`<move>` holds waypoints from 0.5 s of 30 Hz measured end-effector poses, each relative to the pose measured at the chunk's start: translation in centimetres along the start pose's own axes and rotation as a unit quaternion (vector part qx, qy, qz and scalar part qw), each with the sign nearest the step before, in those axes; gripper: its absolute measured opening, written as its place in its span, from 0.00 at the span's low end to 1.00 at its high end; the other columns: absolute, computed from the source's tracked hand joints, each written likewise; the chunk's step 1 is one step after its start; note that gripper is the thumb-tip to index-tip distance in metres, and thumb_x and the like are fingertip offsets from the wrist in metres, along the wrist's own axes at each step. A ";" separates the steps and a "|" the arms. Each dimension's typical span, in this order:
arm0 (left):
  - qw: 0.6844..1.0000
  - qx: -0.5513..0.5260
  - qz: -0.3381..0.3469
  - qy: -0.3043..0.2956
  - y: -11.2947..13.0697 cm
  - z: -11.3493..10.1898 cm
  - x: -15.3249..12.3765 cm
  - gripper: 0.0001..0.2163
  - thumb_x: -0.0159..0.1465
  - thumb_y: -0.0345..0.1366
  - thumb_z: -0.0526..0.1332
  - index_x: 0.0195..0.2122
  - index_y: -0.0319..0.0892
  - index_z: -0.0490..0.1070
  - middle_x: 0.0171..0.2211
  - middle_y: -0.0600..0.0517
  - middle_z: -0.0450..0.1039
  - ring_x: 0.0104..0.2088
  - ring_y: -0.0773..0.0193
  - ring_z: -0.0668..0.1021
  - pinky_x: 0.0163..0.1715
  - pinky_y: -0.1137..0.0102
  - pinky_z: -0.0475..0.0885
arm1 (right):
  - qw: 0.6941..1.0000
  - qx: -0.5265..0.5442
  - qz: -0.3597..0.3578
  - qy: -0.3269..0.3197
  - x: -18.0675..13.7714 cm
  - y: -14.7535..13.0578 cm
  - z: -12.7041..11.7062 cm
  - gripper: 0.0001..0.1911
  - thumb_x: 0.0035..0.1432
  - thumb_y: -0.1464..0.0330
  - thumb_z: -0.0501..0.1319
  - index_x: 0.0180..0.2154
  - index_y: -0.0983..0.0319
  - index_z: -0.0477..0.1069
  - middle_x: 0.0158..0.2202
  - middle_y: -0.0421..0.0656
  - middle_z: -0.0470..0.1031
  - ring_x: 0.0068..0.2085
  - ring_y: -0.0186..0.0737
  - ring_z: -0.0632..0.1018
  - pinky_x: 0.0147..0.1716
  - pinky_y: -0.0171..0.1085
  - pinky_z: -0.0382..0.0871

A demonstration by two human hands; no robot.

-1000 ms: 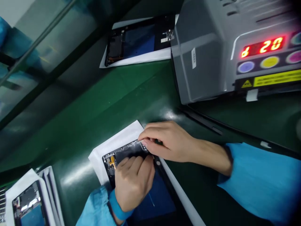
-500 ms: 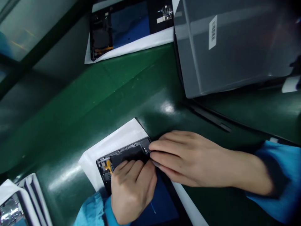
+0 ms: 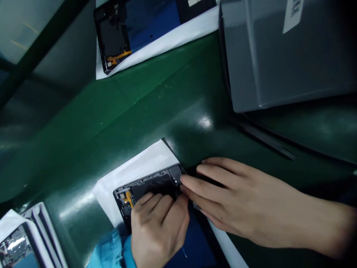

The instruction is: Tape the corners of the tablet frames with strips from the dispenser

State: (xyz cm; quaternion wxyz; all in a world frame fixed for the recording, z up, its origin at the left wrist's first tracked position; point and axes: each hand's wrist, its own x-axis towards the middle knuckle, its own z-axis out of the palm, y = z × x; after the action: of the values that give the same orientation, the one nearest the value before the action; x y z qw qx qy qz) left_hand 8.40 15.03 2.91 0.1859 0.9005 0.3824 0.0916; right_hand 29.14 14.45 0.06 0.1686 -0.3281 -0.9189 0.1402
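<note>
An opened black tablet frame point(image 3: 152, 182) with an orange flex cable lies on a white sheet point(image 3: 134, 171) on the green belt. My left hand point(image 3: 157, 230) rests on the frame with its fingers curled and pressed down on the dark inner panel. My right hand point(image 3: 240, 201) lies flat beside it, fingers stretched out, their tips touching the frame's upper right corner. Nothing shows between the fingers of either hand.
A grey machine housing point(image 3: 279, 56) stands at the upper right. A second opened tablet point(image 3: 134, 26) on white paper lies at the top. More units on white sheets point(image 3: 22, 238) sit at the lower left. The green belt point(image 3: 139, 108) runs between them.
The view has dropped, so the machine's red display has gone out of view. My right hand went from a pinch at the frame's top edge to flat fingers at its right corner.
</note>
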 end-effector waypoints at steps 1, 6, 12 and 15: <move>1.000 -0.003 0.000 0.000 0.0 0.0 0.0 0.04 0.63 0.28 0.58 0.37 0.40 0.70 0.23 0.54 0.70 0.22 0.65 0.71 0.25 0.67 0.64 | 1.000 -0.012 -0.001 0.000 0.0 -0.1 0.0 0.17 0.61 0.67 0.51 0.46 0.62 0.74 0.56 0.47 0.66 0.47 0.54 0.69 0.45 0.53 0.68; 1.000 -0.016 -0.006 -0.002 0.1 0.0 0.0 0.04 0.63 0.26 0.58 0.36 0.39 0.71 0.23 0.54 0.69 0.22 0.66 0.70 0.25 0.68 0.63 | 0.999 -0.035 -0.004 -0.001 0.2 0.0 -0.4 0.15 0.63 0.67 0.51 0.44 0.60 0.75 0.54 0.44 0.67 0.47 0.50 0.69 0.48 0.49 0.66; 0.998 -0.049 -0.044 0.012 0.3 -0.1 0.2 0.04 0.62 0.26 0.58 0.32 0.41 0.69 0.22 0.55 0.69 0.22 0.67 0.70 0.26 0.70 0.63 | 1.000 -0.011 -0.005 -0.009 0.3 0.2 -0.8 0.16 0.65 0.70 0.48 0.43 0.62 0.74 0.51 0.45 0.69 0.48 0.48 0.69 0.50 0.48 0.64; 0.997 -0.051 -0.055 0.014 0.4 -0.1 0.4 0.04 0.62 0.26 0.58 0.32 0.41 0.69 0.21 0.56 0.66 0.21 0.68 0.69 0.25 0.70 0.62 | 1.000 -0.003 -0.001 -0.008 0.3 0.1 -0.5 0.16 0.64 0.68 0.49 0.42 0.63 0.74 0.50 0.46 0.69 0.49 0.49 0.69 0.49 0.48 0.65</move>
State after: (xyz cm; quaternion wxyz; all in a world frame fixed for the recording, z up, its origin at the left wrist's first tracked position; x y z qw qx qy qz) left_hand 8.91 15.06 3.20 0.2310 0.8659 0.4290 0.1131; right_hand 29.19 14.84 0.56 0.1604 -0.3261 -0.9211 0.1398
